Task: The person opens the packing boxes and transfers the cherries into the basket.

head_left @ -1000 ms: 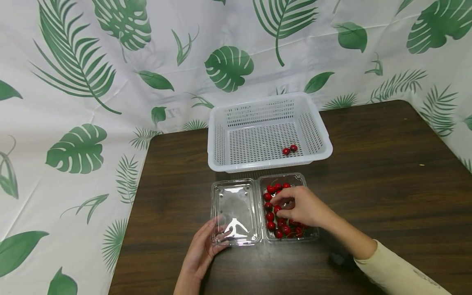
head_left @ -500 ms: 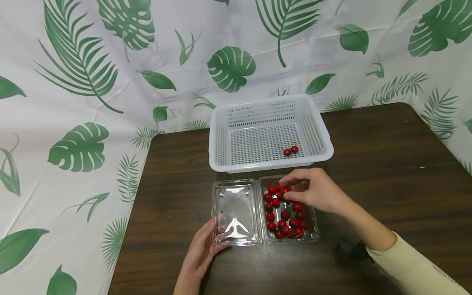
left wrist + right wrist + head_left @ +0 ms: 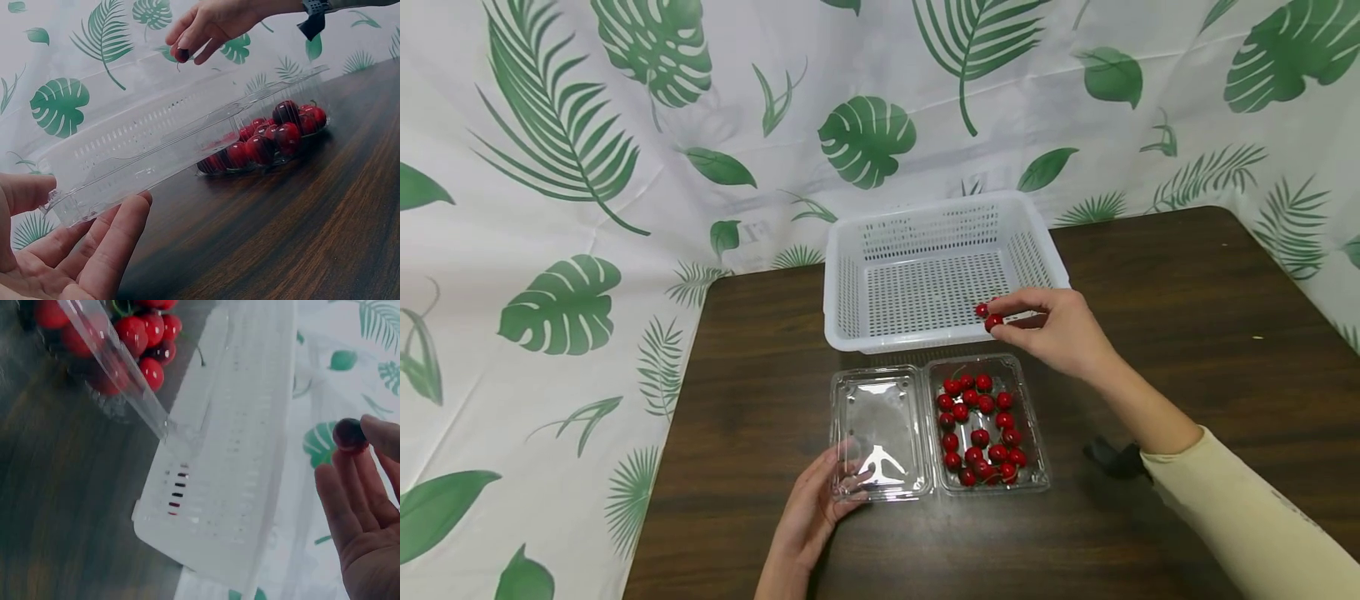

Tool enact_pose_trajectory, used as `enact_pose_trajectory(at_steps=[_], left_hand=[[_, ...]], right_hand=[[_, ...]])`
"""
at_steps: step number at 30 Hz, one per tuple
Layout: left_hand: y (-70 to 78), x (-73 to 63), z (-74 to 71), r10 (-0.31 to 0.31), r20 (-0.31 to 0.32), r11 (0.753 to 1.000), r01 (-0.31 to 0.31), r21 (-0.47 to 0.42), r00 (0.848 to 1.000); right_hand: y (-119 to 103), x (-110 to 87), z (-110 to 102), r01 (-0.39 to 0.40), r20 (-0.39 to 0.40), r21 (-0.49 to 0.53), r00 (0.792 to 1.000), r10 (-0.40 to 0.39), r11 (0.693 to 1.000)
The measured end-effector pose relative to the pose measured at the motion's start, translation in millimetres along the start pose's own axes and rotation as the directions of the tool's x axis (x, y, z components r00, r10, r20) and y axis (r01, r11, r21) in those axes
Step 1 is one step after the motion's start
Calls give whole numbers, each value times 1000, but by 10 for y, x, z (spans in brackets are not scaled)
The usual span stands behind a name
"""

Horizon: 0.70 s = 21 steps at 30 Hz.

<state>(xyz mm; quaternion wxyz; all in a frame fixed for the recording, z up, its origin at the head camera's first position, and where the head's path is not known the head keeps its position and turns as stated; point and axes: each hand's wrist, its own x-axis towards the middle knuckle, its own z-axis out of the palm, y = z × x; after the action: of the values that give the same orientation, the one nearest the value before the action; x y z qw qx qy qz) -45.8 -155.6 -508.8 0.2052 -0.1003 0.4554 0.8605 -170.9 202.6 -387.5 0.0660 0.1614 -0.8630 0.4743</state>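
My right hand [image 3: 1060, 333] pinches a dark red cherry [image 3: 993, 322] between thumb and fingertips, over the front right of the white perforated basket [image 3: 917, 337]. Inside that basket lies one cherry [image 3: 982, 309], with another mostly hidden behind my fingers. In the right wrist view the held cherry [image 3: 350, 435] sits at the thumb tip. In front of the basket is a clear plastic clamshell, its tray [image 3: 1032, 433] holding several cherries [image 3: 997, 452]. My left hand [image 3: 808, 504] grips the outer edge of the clamshell's lid [image 3: 880, 412], thumb above and fingers beneath in the left wrist view.
The dark wood table [image 3: 737, 400] carries everything, and a white cloth [image 3: 700, 208] with green leaves hangs behind and to the left. A black band [image 3: 312, 19] circles my right wrist. The basket stands close behind the clamshell.
My right hand has picked a cherry out of the tray and moved it up and away to the basket. The left hand keeps its place on the lid.
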Motion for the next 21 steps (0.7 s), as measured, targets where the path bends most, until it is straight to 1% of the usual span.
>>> enact_pose_trajectory(at_steps=[4,10,16,21], left_hand=[[-8,-9,-7,0,7,1000,0,1,1000],[-5,-17,-12,-10,-17,1000,10,-1,1000],[-7,-3,-12,-1,-12,1000,1,3,1000],[-10,8,-8,2,-6,1000,-2,12,1000]], right_hand=[[53,75,6,-23,-40,-19,999,22,1000],[184,145,14,-40,-68,-54,997,36,998],[327,160,23,-20,-88,-110,996,10,994],[403,158,44,14,-101,-151,994,-29,988]])
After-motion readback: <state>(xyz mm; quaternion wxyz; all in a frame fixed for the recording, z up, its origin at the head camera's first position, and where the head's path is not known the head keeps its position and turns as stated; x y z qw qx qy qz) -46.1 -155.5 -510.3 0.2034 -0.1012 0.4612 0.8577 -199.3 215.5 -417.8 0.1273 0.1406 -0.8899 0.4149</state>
